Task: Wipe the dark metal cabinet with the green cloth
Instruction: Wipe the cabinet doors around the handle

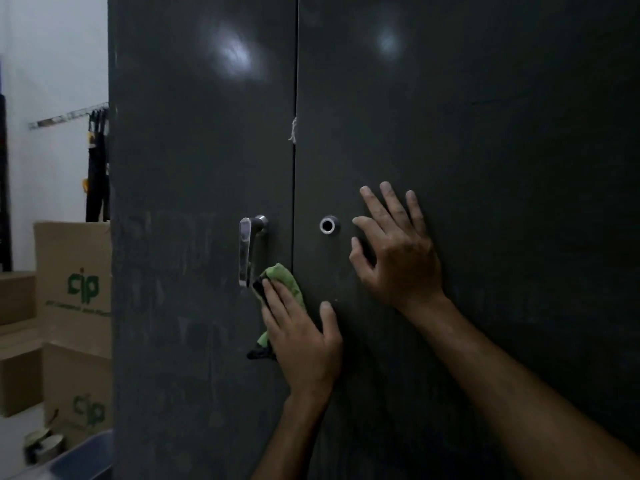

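Filling almost the whole view, the dark metal cabinet (450,133) stands with its two doors closed, and the narrow seam (295,188) between them runs straight up and down. Cardboard boxes (74,289) are stacked to the left of it. The right hand (394,251) lies flat on the right door, fingers spread and straight, holding nothing; I judge it only steadies the door. The left hand (301,337) presses the green cloth (282,280) against the metal with straight fingers, just across the seam, so the cloth sits under and beyond the fingertips. The silver handle (247,251), long axis vertical, hangs touching or just beside the cloth's upper left edge. The round lock (329,225) lies up and to the right. The left hand is nearer the handle, so wiping the handle next seems likely.
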The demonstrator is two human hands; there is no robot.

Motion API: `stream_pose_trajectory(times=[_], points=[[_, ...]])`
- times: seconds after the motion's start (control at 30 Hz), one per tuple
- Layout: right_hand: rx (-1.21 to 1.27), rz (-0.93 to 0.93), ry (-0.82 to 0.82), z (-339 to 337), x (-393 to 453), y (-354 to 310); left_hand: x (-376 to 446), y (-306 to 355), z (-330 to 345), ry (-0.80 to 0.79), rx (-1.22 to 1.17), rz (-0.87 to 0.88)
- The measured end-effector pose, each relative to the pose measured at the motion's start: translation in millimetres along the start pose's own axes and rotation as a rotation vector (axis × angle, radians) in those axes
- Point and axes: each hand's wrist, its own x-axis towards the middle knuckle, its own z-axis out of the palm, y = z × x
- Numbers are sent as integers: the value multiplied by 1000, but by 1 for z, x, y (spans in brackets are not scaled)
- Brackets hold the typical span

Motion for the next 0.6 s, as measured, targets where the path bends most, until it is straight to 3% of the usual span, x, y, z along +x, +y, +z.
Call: stream_pose_trajectory(times=[0.1, 0.2, 0.33, 0.6], points=[[17, -4, 1, -4, 1, -1, -12, -41, -14, -40, -35, 193], [24, -1, -10, -6, 1, -1, -20, -105, -34, -76, 76, 448], [25, 3, -13, -6, 1, -2, 21, -144, -57, -54, 153, 471], [-1, 0, -17, -3, 1, -1, 141, -119, -87, -15, 314, 669]])
